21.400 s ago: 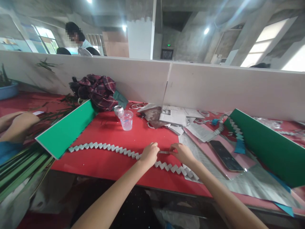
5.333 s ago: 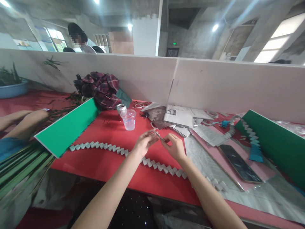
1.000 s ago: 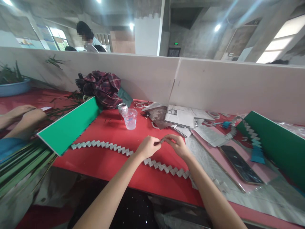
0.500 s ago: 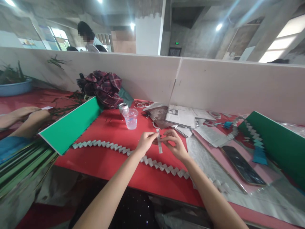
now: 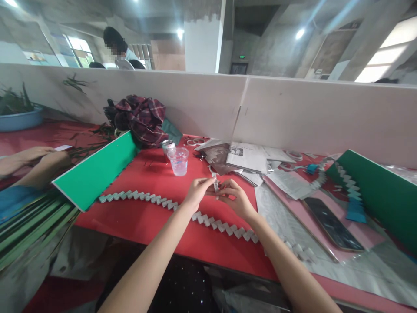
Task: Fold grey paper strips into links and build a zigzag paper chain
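Observation:
A short strip of printed paper [image 5: 215, 182] stands upright between my two hands, above the red tabletop. My left hand [image 5: 197, 192] pinches its left side between thumb and fingers. From the right, the curled fingers of my right hand [image 5: 237, 199] close on the strip's lower part; how much they grip is partly hidden. Beneath my forearms a long zigzag chain of folded paper [image 5: 211, 221] runs across the table, its right part covered by my right forearm.
Beyond my hands stand a clear plastic cup [image 5: 179, 161] and a can [image 5: 168, 147]. To the right lie papers [image 5: 249, 157], a phone [image 5: 332, 223] and a second paper chain [image 5: 345, 177]. Green boards [image 5: 97, 169] flank the table; another person's hands [image 5: 35, 158] are at left.
The paper strip hung long below my fingers and now looks much shorter, its lower end folded up. My right fingers have moved in closer to my left hand.

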`<state>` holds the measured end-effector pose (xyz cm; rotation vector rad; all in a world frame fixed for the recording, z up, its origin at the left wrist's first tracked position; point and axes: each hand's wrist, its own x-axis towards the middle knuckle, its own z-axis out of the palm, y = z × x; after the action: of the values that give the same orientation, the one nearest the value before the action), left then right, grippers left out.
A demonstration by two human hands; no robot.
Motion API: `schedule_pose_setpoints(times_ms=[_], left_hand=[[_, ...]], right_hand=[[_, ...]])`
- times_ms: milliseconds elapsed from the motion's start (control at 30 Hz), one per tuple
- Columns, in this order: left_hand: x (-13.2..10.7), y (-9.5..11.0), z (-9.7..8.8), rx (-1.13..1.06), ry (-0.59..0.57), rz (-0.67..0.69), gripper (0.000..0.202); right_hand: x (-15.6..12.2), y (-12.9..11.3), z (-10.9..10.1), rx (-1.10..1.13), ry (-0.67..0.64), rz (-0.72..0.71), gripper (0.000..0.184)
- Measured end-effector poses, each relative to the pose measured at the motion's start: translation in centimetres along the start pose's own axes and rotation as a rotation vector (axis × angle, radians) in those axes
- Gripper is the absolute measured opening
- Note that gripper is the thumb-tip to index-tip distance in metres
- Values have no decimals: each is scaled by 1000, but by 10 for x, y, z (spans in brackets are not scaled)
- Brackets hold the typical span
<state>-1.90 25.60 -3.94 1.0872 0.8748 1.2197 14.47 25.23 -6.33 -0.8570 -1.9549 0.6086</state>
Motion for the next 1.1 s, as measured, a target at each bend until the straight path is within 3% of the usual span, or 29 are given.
schedule_pose_setpoints(times_ms=[200,333,633,1100], left_hand=[[-4,-2,8,0,40,137,22],[-1,0,3,-104,60,119,22],[1,-2,-1,-189,-51,31,19],[-2,-7,3,88,-5,99,22]], right_hand=[[4,1,-8,-149,85,67,20],[3,-1,-9,-110,87,22,18],[1,-3,-4,-102,221,13,14],[0,-2,-3,-200,261,33,15]])
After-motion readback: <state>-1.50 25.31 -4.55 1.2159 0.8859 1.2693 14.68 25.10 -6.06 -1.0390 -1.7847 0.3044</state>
